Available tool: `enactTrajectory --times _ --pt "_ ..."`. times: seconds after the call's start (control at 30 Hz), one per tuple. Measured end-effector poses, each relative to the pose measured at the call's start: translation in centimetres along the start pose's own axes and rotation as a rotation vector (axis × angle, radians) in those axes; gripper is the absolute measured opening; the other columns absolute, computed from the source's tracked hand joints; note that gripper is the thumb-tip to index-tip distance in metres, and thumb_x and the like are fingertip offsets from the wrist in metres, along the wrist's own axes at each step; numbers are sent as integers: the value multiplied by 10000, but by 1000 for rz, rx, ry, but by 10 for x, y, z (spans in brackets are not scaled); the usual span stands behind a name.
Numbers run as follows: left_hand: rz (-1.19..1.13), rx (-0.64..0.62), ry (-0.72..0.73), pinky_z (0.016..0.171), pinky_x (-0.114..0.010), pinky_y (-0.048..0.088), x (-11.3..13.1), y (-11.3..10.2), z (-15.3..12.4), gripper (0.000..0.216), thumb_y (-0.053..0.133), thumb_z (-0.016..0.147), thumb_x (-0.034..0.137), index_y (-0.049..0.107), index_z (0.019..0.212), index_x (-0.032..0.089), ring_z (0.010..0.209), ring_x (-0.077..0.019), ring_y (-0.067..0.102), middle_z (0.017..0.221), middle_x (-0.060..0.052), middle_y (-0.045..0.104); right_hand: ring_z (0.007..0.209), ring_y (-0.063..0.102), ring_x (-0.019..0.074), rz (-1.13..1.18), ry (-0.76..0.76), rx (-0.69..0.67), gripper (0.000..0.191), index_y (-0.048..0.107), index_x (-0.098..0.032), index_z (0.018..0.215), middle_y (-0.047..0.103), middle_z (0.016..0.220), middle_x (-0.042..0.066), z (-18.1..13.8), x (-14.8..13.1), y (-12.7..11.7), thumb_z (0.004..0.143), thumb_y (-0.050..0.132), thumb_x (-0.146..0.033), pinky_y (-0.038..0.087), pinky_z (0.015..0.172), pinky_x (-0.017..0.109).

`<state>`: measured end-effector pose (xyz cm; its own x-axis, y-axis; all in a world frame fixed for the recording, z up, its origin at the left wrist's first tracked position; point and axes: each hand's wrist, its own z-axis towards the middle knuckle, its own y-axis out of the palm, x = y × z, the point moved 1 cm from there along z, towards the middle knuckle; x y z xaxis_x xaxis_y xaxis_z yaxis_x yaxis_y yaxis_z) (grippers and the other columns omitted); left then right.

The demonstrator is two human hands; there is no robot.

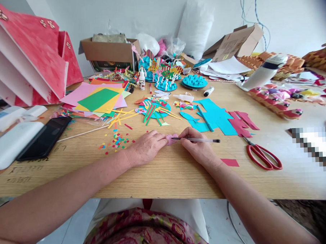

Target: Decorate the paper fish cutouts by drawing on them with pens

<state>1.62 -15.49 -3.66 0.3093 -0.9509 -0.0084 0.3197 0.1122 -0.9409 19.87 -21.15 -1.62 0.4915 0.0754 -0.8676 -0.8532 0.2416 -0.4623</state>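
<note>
My right hand (195, 145) is closed round a pen (205, 139) with a clear barrel and black ends. The pen's tip rests at a small pink patterned paper piece (171, 139) on the table. From the other side, my left hand (148, 147) lies flat, its fingertips touching the edge of that piece. Left of this hand are scattered coloured paper dots (118, 140). Just beyond the hands sits a blue paper disc (166, 108) with green and yellow paper strips on it. A blue paper fish (189, 118) lies nearby.
Red-handled scissors (264, 156) lie to the right, near blue paper sheets (219, 116) and a red paper scrap (230, 162). Coloured sheets (98, 100), a phone (45, 138) and a thin stick (82, 133) are on the left. Behind stand a glue bottle (142, 79) and cardboard box (110, 52).
</note>
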Motion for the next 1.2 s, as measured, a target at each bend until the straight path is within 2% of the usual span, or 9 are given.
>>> enactTrajectory --times 0.47,0.93,1.2 --pt "-34 -13 -4 857 -315 430 0 1 0 357 420 897 58 511 1233 139 931 -195 488 1115 -74 584 563 481 134 22 -14 -17 55 521 -211 629 519 557 -35 2 2 1 613 469 -207 361 524 254" --pt "-32 -16 -12 845 -321 439 0 0 0 379 387 902 56 496 1251 155 935 -191 495 1118 -72 585 518 426 120 1 -10 2 45 503 -217 612 471 521 -50 0 3 0 600 461 -208 333 506 251" --pt "-36 -32 -19 857 -333 438 1 -1 0 333 397 897 54 541 1186 136 955 -200 494 1118 -74 590 496 391 111 9 12 -7 33 503 -212 609 467 520 -53 0 2 -1 596 473 -212 313 486 246"
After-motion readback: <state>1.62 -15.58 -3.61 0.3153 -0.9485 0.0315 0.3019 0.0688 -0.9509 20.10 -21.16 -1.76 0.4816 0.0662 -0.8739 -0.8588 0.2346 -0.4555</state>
